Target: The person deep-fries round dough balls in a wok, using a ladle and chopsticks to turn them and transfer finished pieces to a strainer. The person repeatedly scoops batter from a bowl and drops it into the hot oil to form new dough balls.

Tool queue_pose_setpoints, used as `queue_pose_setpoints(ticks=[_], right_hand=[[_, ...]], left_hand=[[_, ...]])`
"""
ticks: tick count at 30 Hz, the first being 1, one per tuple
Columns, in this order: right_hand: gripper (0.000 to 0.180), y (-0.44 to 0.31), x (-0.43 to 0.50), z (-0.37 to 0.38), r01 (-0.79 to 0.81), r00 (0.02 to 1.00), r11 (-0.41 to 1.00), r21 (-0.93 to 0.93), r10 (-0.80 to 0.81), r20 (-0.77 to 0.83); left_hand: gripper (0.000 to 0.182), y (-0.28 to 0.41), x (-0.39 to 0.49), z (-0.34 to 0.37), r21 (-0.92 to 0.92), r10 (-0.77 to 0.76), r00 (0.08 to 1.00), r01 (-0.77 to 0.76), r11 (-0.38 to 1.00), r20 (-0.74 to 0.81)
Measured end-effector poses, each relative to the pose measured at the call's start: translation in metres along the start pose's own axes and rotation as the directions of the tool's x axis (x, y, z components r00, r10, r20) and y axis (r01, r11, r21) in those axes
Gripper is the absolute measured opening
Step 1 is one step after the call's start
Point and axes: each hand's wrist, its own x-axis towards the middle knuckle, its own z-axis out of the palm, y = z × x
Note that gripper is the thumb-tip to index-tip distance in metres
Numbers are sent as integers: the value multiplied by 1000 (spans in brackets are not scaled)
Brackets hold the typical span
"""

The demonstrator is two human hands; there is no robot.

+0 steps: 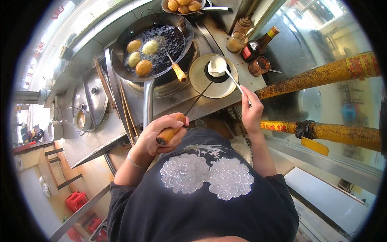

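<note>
My left hand point(164, 134) grips the wooden handle of a thin metal tool point(198, 98), whose far end reaches a dark round piece point(208, 72) over a cream plate point(196, 79). Between my right hand's point(252, 110) fingers is a metal spoon point(234, 79); its bowl is at a mound of white batter point(217, 65) above the dark piece. In the wok point(121, 62) of bubbling oil, several round fritters point(144, 67) float, some golden brown, others paler. Another wooden-handled tool point(179, 72) rests with its metal end in the oil.
Golden fried balls point(183, 6) fill a strainer behind the wok. Right of the plate stand a glass jar point(236, 42), a dark sauce bottle point(261, 44) and a jar of red paste point(259, 66). Yellow pipes point(308, 75) cross at right. Wooden chopsticks point(127, 112) and a lidded steel container point(90, 93) lie left.
</note>
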Motion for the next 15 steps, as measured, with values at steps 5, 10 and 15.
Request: queue_pose_setpoints(ticks=[5,10,15], right_hand=[[23,21,8,-2,-78,995,995,66,82,-53],[25,25,9,-6,-210,978,939,271,203,55],[25,18,16,-19,-167,984,969,181,152,91]], left_hand=[[17,-2,-7,6,53,21,999,-19,998,-38],[16,-1,-9,13,96,56,996,-49,994,-66],[15,3,-16,19,135,89,990,-74,988,-112]])
